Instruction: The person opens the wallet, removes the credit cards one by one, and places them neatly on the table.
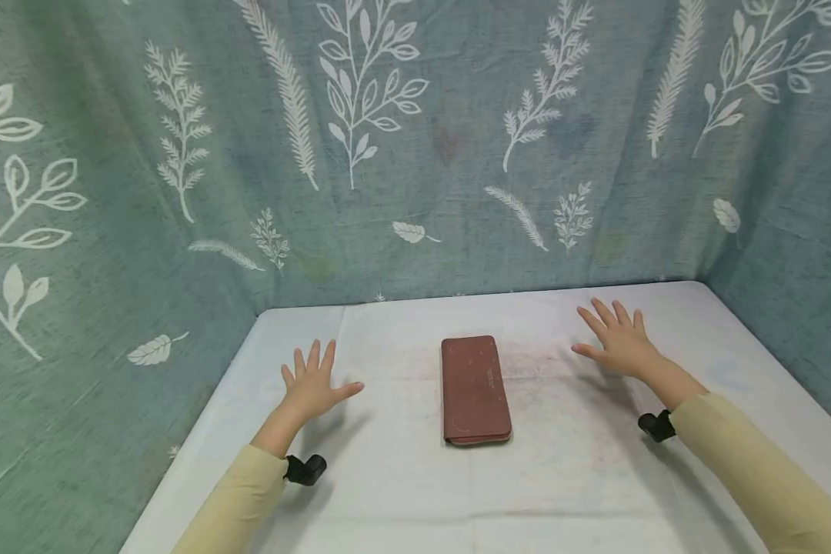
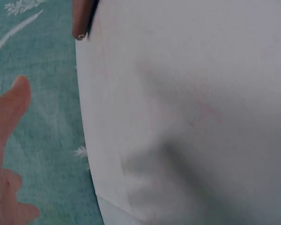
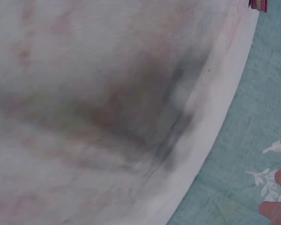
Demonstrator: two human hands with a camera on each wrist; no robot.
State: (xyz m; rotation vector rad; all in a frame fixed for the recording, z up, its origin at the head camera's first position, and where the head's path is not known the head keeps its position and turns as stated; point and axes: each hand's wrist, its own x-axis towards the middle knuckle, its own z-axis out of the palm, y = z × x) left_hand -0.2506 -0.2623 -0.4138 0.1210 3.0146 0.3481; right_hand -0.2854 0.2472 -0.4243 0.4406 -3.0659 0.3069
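A flat dark-red case (image 1: 475,389) lies shut in the middle of the white table (image 1: 402,492), its long side running away from me. My left hand (image 1: 313,383) hovers to its left, fingers spread and straight, holding nothing. To the right of the case my right hand (image 1: 616,338) is spread the same way, also with nothing in it. The left wrist view catches a thumb (image 2: 9,110) and a corner of the case (image 2: 82,18). In the right wrist view only a fingertip (image 3: 278,201) and the blurred tabletop (image 3: 107,117) show.
A teal cloth with white leaf prints (image 1: 388,138) hangs behind the table and down both sides, closing it in. A small black camera mount (image 1: 306,469) sits under the left wrist, and another mount (image 1: 656,425) under the right.
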